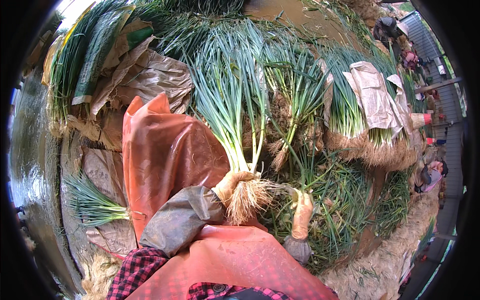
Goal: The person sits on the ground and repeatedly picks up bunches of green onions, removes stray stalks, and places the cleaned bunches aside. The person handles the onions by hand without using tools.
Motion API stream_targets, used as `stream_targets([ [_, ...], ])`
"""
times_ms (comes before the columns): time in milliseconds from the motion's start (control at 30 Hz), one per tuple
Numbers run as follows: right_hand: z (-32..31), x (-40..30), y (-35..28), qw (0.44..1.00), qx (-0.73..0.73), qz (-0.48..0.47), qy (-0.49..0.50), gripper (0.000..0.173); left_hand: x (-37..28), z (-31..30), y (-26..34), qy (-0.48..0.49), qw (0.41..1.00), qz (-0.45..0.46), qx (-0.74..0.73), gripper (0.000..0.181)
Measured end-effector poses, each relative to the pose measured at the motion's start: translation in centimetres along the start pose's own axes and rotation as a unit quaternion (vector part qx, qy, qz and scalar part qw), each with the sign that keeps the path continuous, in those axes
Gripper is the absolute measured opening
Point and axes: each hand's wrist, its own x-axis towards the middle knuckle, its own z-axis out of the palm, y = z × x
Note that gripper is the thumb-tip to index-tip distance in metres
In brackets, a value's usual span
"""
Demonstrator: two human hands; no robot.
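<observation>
My left hand [233, 184], in a tan, dirt-stained glove with a grey sleeve cover, grips a bunch of green onions [235, 144] just above their long roots. The leaves fan out away from me. To the right, my right hand [302, 210], gloved the same way, is at the base of a thin green onion stalk [297, 159], over loose leaves. Its fingers are partly hidden, and how firmly they hold is unclear. An orange plastic apron [174, 146] covers my lap. A small bunch of green onions [99, 210] lies on a paper sack at the left.
Bundled green onions [347, 112] with shaggy roots stand at the right, partly under a pale sack [375, 95]. More lie ahead and at upper left by a crumpled sack [161, 75]. Trimmed leaves [337, 202] cover the ground. Other people [431, 174] are farther right.
</observation>
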Motion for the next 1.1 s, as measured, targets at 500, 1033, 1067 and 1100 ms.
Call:
stream_targets([
  [500, 15.9, 8.9, -8.4, 0.966, 0.159, 0.017, -0.204, 0.048, -3.8, 0.4, 0.3, -0.145, 0.989, 0.023, -0.015, 0.055],
  [1033, -6.0, 0.7, 6.2, 0.906, -0.416, -0.067, 0.045, 0.05, -2.9, -1.2, 0.4, -0.184, 0.979, 0.033, -0.079, 0.052],
  [1067, -2.3, 1.3, 3.4, 0.992, -0.125, -0.006, -0.015, 0.047, -3.0, -0.7, 0.3, -0.216, 0.971, 0.024, -0.097, 0.052],
  [1100, 0.8, 1.9, 1.3, 0.994, 0.014, -0.03, -0.1, 0.047, -3.2, -0.2, 0.4, -0.187, 0.978, 0.014, -0.093, 0.052],
])
